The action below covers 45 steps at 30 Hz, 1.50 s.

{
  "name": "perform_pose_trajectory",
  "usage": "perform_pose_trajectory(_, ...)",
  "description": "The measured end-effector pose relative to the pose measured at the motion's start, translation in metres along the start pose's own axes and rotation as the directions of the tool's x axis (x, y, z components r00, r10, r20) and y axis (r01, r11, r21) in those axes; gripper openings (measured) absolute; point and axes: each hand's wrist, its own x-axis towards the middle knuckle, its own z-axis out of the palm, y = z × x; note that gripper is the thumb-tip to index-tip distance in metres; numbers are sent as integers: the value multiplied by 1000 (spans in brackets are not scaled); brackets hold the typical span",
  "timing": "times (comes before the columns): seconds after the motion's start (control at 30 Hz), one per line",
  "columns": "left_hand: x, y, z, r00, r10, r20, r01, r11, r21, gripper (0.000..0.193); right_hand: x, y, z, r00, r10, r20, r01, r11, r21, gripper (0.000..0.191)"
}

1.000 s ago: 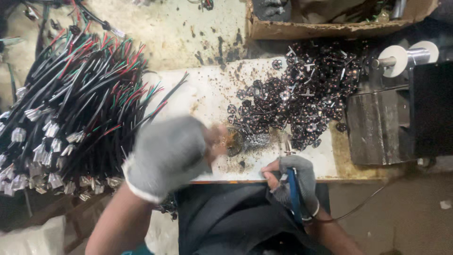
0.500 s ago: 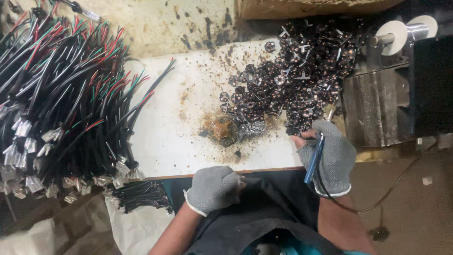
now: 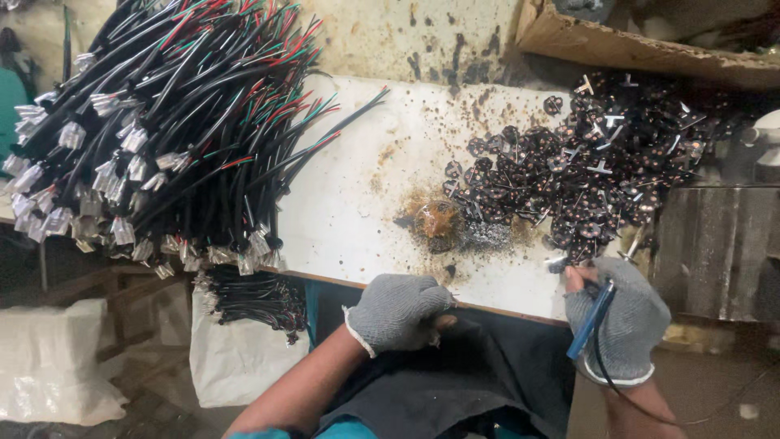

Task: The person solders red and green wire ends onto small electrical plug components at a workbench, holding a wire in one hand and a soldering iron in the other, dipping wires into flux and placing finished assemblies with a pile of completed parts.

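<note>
Leftmost, a thick bundle of black cables (image 3: 162, 122) with red and green cores and pale plastic plugs sprawls over the stained white worktop (image 3: 357, 203), while the left hand (image 3: 396, 313), in a knitted grey glove, sits curled shut at the worktop's near edge, its grasp hidden. Further right, the gloved right hand (image 3: 621, 321) grips a blue-handled soldering iron (image 3: 591, 319) just below a heap of small dark metal parts (image 3: 601, 162), beneath a torn cardboard box (image 3: 642, 45) whose contents are unclear

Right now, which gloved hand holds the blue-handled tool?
The right hand in the grey knit glove grips the blue-handled tool; the left hand rests closed at the table edge.
</note>
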Motion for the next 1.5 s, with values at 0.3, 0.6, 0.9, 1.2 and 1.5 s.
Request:
perform_pose_trajectory(0.3, -2, 5, -1, 998, 9, -57, -11, 999, -43, 23, -12, 31, 25, 949, -97, -300, 154, 973, 170, 34)
perform_pose_trajectory(0.6, -2, -1, -1, 997, 43, -62, -48, 994, -95, 58, -38, -54, 31, 999, -31, 20, 7, 686, 727, 33)
perform_pose_trajectory(0.9, 0, -13, 9, 1000, -17, 22, 19, 998, -66, 39, -28, -81, 43, 953, -103, 284, -85, 812, 577, 12)
perform_pose_trajectory(1.2, 1, -5, 3, 1000, -19, -18, 18, 999, -43, 16, -57, -56, 67, 909, -78, 409, -294, 576, 763, 15)
perform_pose_trajectory(1.5, -3, -7, 15, 985, 4, -172, 8, 998, 70, 12, -22, -73, 25, 923, -160, 351, -37, 869, 493, 15)
